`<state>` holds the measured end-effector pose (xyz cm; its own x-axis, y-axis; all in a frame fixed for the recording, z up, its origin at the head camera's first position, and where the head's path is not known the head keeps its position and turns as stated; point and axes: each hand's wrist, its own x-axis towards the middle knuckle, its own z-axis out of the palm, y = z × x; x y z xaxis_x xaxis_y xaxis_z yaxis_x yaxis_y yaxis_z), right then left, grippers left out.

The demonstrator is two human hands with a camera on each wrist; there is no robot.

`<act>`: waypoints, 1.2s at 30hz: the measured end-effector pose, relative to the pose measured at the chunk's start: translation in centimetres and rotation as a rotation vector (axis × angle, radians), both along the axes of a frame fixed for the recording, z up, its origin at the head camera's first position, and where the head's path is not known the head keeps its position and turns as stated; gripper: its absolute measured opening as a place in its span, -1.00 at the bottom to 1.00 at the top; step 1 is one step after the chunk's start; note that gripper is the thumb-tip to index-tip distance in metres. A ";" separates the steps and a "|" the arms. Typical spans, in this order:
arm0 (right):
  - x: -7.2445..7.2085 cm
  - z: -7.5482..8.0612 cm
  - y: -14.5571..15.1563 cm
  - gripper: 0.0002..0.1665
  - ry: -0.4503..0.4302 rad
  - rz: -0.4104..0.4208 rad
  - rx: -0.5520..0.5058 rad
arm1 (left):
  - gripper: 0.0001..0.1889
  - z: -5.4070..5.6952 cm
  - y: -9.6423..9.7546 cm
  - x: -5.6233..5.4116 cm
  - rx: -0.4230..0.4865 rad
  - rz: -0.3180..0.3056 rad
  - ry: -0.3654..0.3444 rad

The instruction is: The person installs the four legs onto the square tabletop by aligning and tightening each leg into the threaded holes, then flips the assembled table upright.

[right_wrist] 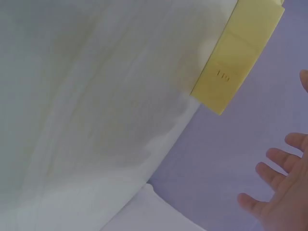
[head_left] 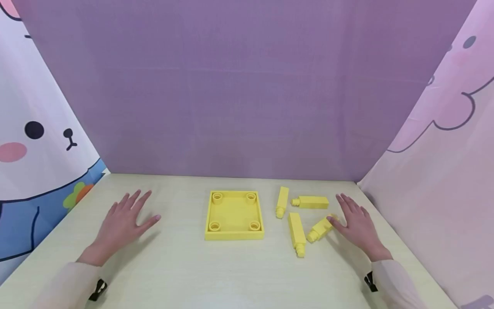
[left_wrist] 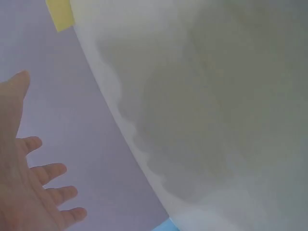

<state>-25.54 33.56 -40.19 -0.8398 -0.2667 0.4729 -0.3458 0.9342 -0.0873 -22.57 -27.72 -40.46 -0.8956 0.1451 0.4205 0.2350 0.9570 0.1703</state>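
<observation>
1. Yellow and plastic-looking, a square shallow tray (head_left: 233, 214) with a round socket near each corner lay at the lower centre of the head frame, on a pale cream surface (head_left: 173, 274).
2. Just right of it, at the lower right of centre, four yellow, square-sided, plastic-looking pegs (head_left: 296, 227) with knobbed ends lay at differing angles.
3. The left hand (head_left: 121, 225), lower left, had its fingers extended and held nothing, well apart from the tray.
4. The right hand (head_left: 356, 225), lower right, was also extended and unclosed; its thumb overlapped one peg's end, though contact could not be told.
5. Purple cloth (head_left: 231, 86) filled the upper centre.
</observation>
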 end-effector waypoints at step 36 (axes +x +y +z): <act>-0.4 -0.5 -5.4 -0.32 -0.104 0.141 -0.088 | -0.36 -1.1 7.7 -0.7 -0.021 -0.252 0.046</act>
<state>-25.90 28.21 -40.65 -0.8427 -0.3462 0.4122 -0.4572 0.8646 -0.2084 -23.22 -19.99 -41.59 -0.8100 0.3708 0.4543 0.4740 0.8701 0.1349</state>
